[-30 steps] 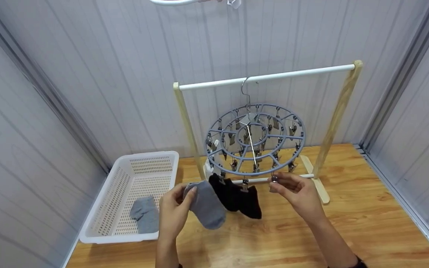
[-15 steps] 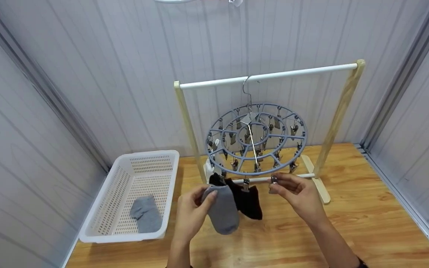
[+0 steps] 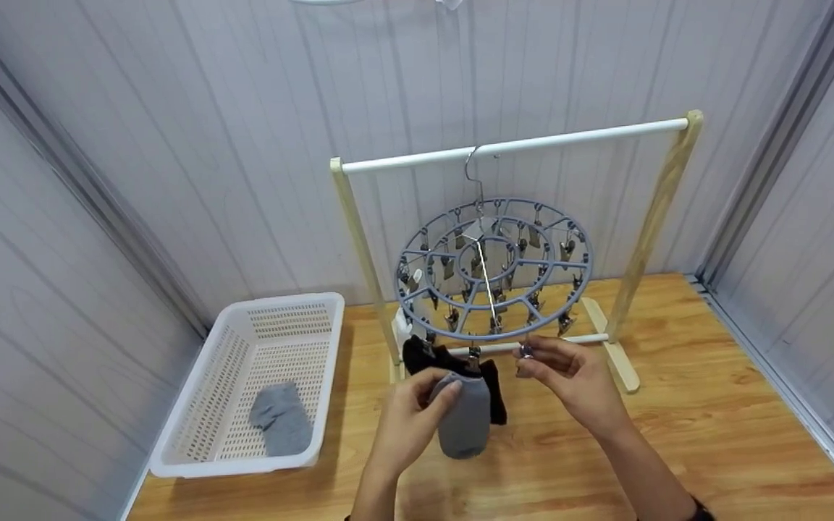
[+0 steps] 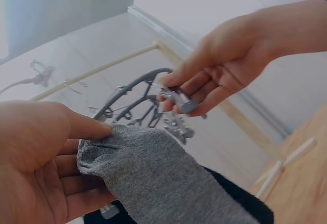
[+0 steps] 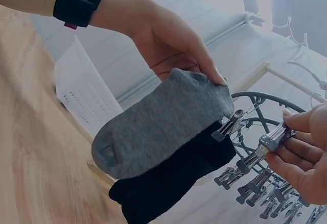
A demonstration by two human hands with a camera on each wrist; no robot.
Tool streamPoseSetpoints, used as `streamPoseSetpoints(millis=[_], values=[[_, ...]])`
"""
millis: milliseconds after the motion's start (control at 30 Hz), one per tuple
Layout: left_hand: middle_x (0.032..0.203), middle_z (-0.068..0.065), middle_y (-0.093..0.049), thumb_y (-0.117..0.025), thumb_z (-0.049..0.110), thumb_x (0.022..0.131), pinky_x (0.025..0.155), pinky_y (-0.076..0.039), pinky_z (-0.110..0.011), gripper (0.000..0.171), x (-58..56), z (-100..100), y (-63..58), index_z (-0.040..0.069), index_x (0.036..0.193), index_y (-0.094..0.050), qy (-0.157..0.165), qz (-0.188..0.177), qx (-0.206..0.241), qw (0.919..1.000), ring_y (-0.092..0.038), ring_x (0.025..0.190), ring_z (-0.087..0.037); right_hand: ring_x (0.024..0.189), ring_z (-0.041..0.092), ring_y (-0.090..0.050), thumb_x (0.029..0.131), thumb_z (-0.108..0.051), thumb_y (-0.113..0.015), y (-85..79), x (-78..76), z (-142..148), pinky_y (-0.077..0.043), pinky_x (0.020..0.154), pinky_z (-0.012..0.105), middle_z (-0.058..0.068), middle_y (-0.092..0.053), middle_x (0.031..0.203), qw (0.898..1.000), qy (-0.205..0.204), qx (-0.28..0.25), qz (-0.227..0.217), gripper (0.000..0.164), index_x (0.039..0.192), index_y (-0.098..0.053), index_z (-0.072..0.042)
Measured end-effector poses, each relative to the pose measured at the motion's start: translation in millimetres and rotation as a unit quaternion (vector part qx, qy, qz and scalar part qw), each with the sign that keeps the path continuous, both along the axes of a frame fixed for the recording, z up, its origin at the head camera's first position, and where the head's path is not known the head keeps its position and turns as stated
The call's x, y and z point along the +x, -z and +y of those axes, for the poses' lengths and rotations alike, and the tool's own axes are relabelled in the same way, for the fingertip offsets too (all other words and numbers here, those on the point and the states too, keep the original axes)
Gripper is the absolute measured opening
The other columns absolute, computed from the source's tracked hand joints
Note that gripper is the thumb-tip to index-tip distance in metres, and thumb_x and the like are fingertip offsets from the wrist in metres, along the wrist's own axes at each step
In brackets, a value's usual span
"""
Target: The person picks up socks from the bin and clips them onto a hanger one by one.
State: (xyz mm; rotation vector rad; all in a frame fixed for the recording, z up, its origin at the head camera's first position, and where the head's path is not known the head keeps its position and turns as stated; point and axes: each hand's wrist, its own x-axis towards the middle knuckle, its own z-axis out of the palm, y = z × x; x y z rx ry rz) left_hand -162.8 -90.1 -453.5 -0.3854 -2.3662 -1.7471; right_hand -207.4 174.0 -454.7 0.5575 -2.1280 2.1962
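Note:
My left hand (image 3: pixel 411 418) pinches a grey sock (image 3: pixel 465 420) by its cuff, thumb on the near side, and the toe hangs down. Behind it, black socks (image 3: pixel 498 398) hang from clips on a round blue-grey clip hanger (image 3: pixel 493 337). My right hand (image 3: pixel 578 378) pinches a metal clip (image 3: pixel 526 351) at the hanger's front rim, between thumb and fingers. In the right wrist view that clip (image 5: pixel 275 137) sits to the right of the grey sock (image 5: pixel 163 124), apart from it. The left wrist view shows the sock cuff (image 4: pixel 97 155) bunched under the left thumb.
The hanger hooks over the white bar (image 3: pixel 591 136) of a wooden-legged rack. A white perforated basket (image 3: pixel 337 347) stands on the left with a grey sock (image 3: pixel 283 420) inside. Something white (image 3: pixel 402 325) hangs at the hanger's left. Panelled walls enclose the wooden table (image 3: pixel 735 405).
My left hand has carried the grey sock rightward, from beside the basket to in front of the black socks. The right hand stays at its clip, nearly still.

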Motion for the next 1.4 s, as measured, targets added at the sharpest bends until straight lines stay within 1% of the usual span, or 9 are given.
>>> streamPoseSetpoints(millis=[167, 300, 433, 533, 667, 800, 933, 1133, 1400], values=[[0.079, 0.006, -0.065, -0.072, 0.024, 0.103, 0.06, -0.043, -0.021, 0.012, -0.1, 7, 2.8, 0.014, 0.104, -0.079, 0.022, -0.013, -0.001, 0.9997, -0.053, 0.066, -0.006, 0.1, 0.026, -0.077, 0.1, -0.006, -0.073, -1.9, 2.0, -1, -0.061, 0.09, 0.036, 0.026, -0.073, 0.123, 1.0, -0.009, 0.02, -0.015, 0.042, 0.138, -0.062, 0.009], [0.082, 0.006, -0.065, -0.071, 0.023, 0.104, 0.06, -0.043, -0.021, 0.012, -1.3, 11, 5.2, 0.013, 0.104, -0.078, 0.036, -0.026, 0.008, 0.999, -0.054, 0.067, -0.006, 0.103, 0.024, -0.076, 0.099, -0.005, -0.074, -1.3, 1.5, -2, -0.061, 0.09, 0.036, 0.03, -0.07, 0.125, 0.999, -0.015, 0.023, -0.018, 0.043, 0.137, -0.062, 0.011], [0.082, 0.006, -0.066, -0.071, 0.023, 0.104, 0.06, -0.043, -0.021, 0.013, -2.8, 13, 7.2, 0.012, 0.104, -0.078, 0.041, -0.024, 0.009, 0.9989, -0.053, 0.067, -0.006, 0.102, 0.021, -0.076, 0.099, -0.005, -0.075, -1.1, 1.9, -2, -0.061, 0.09, 0.036, 0.032, -0.069, 0.126, 0.999, -0.015, 0.025, -0.017, 0.042, 0.136, -0.063, 0.012], [0.081, 0.005, -0.066, -0.071, 0.023, 0.103, 0.06, -0.043, -0.021, 0.013, -3.8, 14, 8.5, 0.011, 0.104, -0.078, 0.041, -0.018, 0.007, 0.9989, -0.053, 0.067, -0.006, 0.1, 0.021, -0.077, 0.099, -0.006, -0.075, -1.3, 2.7, -2, -0.061, 0.09, 0.036, 0.028, -0.072, 0.123, 0.999, -0.012, 0.029, -0.012, 0.04, 0.133, -0.065, 0.011], [0.089, 0.003, -0.071, -0.07, 0.022, 0.105, 0.065, -0.048, -0.022, 0.014, -5.1, 17, 11.0, 0.011, 0.106, -0.079, 0.051, -0.022, 0.014, 0.9984, -0.059, 0.073, -0.007, 0.097, 0.022, -0.077, 0.099, -0.006, -0.075, -0.3, 2.9, -3, -0.062, 0.088, 0.037, 0.021, -0.076, 0.116, 0.999, -0.01, 0.031, -0.008, 0.034, 0.128, -0.068, 0.01], [0.101, -0.001, -0.075, -0.069, 0.021, 0.105, 0.075, -0.055, -0.025, 0.015, -5.7, 20, 13.7, 0.011, 0.108, -0.079, 0.06, -0.024, 0.022, 0.9977, -0.066, 0.084, -0.009, 0.096, 0.023, -0.077, 0.098, -0.006, -0.076, 0.5, 3.0, -4, -0.062, 0.087, 0.037, 0.022, -0.076, 0.114, 1.0, -0.006, 0.03, -0.006, 0.032, 0.126, -0.069, 0.009], [0.102, -0.001, -0.076, -0.072, 0.02, 0.103, 0.078, -0.056, -0.025, 0.014, -5.9, 22, 16.0, 0.01, 0.108, -0.081, 0.053, -0.017, 0.022, 0.9982, -0.068, 0.088, -0.01, 0.096, 0.021, -0.077, 0.097, -0.004, -0.076, 0.0, 3.9, -5, -0.062, 0.088, 0.036, 0.025, -0.074, 0.116, 0.999, 0.001, 0.033, -0.007, 0.032, 0.125, -0.07, 0.008], [0.1, -0.002, -0.078, -0.074, 0.017, 0.101, 0.074, -0.056, -0.024, 0.014, -7.9, 25, 18.8, 0.01, 0.11, -0.082, 0.053, -0.005, 0.029, 0.9981, -0.068, 0.083, -0.01, 0.091, 0.022, -0.077, 0.097, -0.001, -0.075, 2.1, 3.7, -8, -0.063, 0.086, 0.037, 0.023, -0.075, 0.108, 1.0, 0.006, 0.028, -0.006, 0.027, 0.12, -0.07, 0.011], [0.09, -0.003, -0.077, -0.079, 0.016, 0.097, 0.07, -0.058, -0.025, 0.009, -8.8, 26, 18.0, 0.009, 0.104, -0.081, 0.042, -0.018, 0.047, 0.9978, -0.071, 0.076, -0.013, 0.083, 0.018, -0.075, 0.095, 0.005, -0.073, 6.1, 3.4, -11, -0.063, 0.079, 0.033, 0.022, -0.076, 0.099, 0.999, 0.023, 0.019, 0.02, 0.018, 0.112, -0.072, 0.011]])
